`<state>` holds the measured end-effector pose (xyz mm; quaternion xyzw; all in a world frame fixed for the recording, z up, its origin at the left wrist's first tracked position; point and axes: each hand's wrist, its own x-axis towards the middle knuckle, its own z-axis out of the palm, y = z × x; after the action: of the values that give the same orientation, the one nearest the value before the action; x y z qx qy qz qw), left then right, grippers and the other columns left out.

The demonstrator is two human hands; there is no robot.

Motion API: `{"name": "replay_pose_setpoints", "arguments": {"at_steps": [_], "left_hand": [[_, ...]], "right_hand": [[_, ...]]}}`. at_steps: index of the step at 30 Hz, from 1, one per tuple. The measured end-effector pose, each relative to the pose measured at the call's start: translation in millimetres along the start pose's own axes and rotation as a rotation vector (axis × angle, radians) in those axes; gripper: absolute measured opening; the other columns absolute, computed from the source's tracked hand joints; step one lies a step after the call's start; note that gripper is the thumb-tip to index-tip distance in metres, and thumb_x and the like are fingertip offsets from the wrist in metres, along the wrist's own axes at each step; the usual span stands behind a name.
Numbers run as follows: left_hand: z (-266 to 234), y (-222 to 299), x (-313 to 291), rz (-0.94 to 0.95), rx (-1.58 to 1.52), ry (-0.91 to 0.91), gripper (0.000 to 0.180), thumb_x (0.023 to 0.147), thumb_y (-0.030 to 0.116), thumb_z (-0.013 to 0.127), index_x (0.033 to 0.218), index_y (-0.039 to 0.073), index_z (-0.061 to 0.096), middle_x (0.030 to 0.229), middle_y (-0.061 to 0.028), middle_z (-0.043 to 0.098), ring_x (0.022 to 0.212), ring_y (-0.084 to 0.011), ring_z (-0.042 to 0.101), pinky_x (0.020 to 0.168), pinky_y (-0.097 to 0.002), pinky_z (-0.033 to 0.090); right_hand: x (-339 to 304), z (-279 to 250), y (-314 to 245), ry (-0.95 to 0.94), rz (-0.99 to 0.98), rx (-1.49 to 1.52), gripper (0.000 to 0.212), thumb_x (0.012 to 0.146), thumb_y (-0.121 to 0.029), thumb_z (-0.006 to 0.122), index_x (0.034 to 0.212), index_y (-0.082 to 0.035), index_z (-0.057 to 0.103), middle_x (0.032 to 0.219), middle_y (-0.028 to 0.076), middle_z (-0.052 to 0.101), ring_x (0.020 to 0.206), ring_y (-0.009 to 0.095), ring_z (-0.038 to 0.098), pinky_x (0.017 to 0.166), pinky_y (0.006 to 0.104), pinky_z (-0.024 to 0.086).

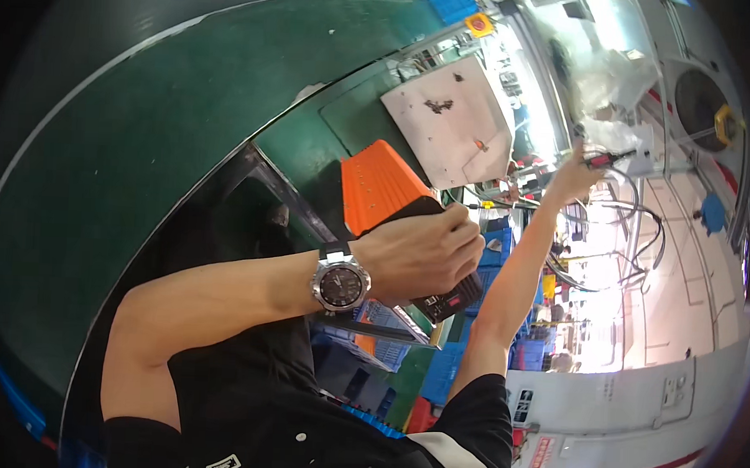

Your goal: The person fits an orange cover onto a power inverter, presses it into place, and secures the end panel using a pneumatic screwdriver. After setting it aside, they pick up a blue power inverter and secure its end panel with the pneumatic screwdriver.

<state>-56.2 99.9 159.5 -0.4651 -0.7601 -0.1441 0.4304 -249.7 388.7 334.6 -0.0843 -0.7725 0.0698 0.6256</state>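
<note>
Left hand (420,253): fingers are wrapping tight around the black end of the tool.
Tool (385,188): orange and black, sitting 1 arm's bend from the chest; looking rigid, fairly heavy; best gripped at its black body.
Right hand (574,177): reaching far out, fingers pinching a small red-and-black piece (602,160) among the cables (635,220).

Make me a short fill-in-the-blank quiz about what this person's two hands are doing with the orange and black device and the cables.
1. The left hand grips a device whose body is black and ______.
2. On the left wrist sits a silver ______.
3. The right hand is stretched out toward a red-handled tool and the grey ______ hanging below it.
4. The person's shirt is mostly ______.

Missing words: orange; watch; cables; black
</note>
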Motion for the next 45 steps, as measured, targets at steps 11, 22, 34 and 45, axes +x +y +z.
{"name": "replay_pose_setpoints", "arguments": {"at_steps": [11, 22, 34, 45], "left_hand": [[-9.0, -7.4, 30.1, 0.033, -0.046, -0.053, 0.056, 0.068, 0.03, 0.074, 0.112, -0.002, 0.065, 0.106, -0.0076, 0.064, 0.102, -0.0221, 0.059, 0.091, -0.0358, 0.044], [5.4, -34.7, 60.8, -0.016, -0.151, -0.115, 0.073, 0.072, 0.055, 0.076, 0.11, -0.006, 0.062, 0.105, -0.0134, 0.062, 0.104, -0.0263, 0.059, 0.09, -0.0379, 0.046], [5.3, -62.9, 105.0, -0.057, -0.245, -0.264, 0.082, 0.066, 0.062, 0.08, 0.11, -0.006, 0.068, 0.114, -0.0178, 0.066, 0.11, -0.0281, 0.063, 0.094, -0.0393, 0.05], [9.7, -63.3, 106.5, -0.067, -0.275, -0.235, 0.078, 0.065, 0.059, 0.085, 0.108, -0.003, 0.071, 0.122, -0.0195, 0.066, 0.12, -0.0304, 0.062, 0.101, -0.0392, 0.049]], "right_hand": [[10.2, 85.4, 52.2, -0.16, 0.13, 0.477, 0.07, 0.085, -0.031, 0.081, 0.127, 0.013, 0.047, 0.106, 0.021, 0.066, 0.091, 0.035, 0.068, 0.085, 0.0425, 0.053], [-6.8, 1.1, -64.6, 0.019, 0.175, 0.801, 0.073, 0.088, -0.023, 0.074, 0.14, 0.015, 0.039, 0.117, 0.021, 0.06, 0.094, 0.027, 0.061, 0.084, 0.0408, 0.052], [-11.2, -152.8, -194.9, 0.001, -0.157, 1.298, 0.063, 0.089, -0.005, 0.066, 0.146, -0.002, 0.039, 0.079, 0.015, 0.06, 0.052, 0.02, 0.059, 0.047, 0.032, 0.053], [-26.7, -141.3, -207.0, -0.067, -0.376, 1.264, 0.061, 0.089, -0.006, 0.067, 0.142, 0.003, 0.039, 0.086, 0.014, 0.06, 0.056, 0.019, 0.062, 0.053, 0.0349, 0.057]]}}
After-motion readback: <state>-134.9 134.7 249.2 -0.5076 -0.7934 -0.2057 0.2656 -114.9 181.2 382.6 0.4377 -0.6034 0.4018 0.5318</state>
